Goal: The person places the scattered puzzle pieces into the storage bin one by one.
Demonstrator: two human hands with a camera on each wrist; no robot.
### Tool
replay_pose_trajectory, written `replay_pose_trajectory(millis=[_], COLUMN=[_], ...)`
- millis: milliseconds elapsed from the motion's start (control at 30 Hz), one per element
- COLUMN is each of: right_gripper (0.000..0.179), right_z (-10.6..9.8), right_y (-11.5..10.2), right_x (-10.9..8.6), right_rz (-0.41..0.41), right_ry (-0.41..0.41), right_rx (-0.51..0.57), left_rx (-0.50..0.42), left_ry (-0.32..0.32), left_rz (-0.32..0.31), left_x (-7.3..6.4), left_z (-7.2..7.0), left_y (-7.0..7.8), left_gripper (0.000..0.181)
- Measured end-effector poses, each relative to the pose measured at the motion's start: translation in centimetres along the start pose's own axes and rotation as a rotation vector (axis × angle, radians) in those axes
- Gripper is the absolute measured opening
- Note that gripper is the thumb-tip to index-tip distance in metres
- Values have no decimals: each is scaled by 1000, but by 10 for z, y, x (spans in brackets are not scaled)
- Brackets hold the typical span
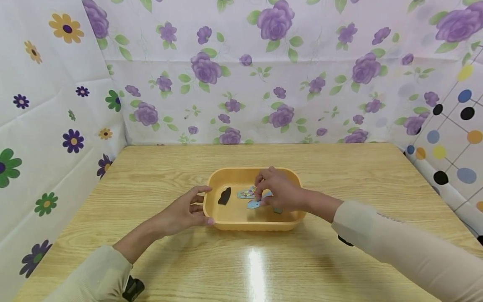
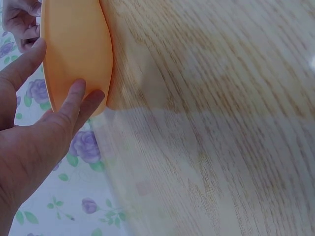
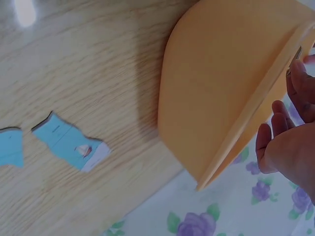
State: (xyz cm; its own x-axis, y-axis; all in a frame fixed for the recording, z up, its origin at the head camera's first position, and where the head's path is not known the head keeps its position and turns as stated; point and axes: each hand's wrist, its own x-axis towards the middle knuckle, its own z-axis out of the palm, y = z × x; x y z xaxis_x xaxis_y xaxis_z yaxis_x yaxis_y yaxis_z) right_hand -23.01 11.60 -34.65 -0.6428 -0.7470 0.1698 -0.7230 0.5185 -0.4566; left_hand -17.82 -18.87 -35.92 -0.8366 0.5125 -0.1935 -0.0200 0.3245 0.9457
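Note:
An orange-yellow plastic tub [image 1: 250, 226] stands on the table. My left hand [image 1: 183, 214] holds its left end, a finger and the thumb at the rim; in the left wrist view other fingers lie against the outer wall [image 2: 81, 44]. Inside the tub, my right hand [image 1: 281, 191] pinches a light-blue puzzle piece [image 1: 253, 204]. Its thin dark edge [image 3: 297, 58] shows between the fingertips in the right wrist view. A multicoloured piece [image 1: 245, 194] lies beside the fingers. Toward the left of the tub is a dark piece [image 1: 224, 196]; a small grey-green piece [image 1: 277, 210] is partly under the right hand.
Two blue puzzle pieces lie on the wood table in the right wrist view, one whole [image 3: 71, 142] and one cut off by the frame [image 3: 10, 146]. A purple-flowered cloth [image 1: 234, 75] hangs behind the table [image 1: 166, 167], with patterned cloths at both sides.

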Motion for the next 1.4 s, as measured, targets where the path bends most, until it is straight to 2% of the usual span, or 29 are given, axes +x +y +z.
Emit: replay_pose_trajectory(millis=[233, 400, 700, 933, 1400], right_gripper=[12, 11, 15, 17, 21], right_z=[10, 14, -1, -7, -18], right_y=[-13, -15, -2, 7, 15], right_x=[5, 3, -8, -15, -24], right_rz=[7, 12, 82, 114, 149], right_ry=[-18, -46, -8, 29, 59], right_rx=[-8, 10, 110, 102, 151], left_rx=[-3, -9, -3, -9, 0], left_ry=[-2, -4, -4, -8, -3], left_rz=[2, 4, 1, 1, -1], left_x=[1, 1, 0, -1, 0], left_z=[0, 0, 0, 0, 0], left_y=[-1, -2, 2, 1, 0], left_gripper=[91, 92, 91, 92, 91])
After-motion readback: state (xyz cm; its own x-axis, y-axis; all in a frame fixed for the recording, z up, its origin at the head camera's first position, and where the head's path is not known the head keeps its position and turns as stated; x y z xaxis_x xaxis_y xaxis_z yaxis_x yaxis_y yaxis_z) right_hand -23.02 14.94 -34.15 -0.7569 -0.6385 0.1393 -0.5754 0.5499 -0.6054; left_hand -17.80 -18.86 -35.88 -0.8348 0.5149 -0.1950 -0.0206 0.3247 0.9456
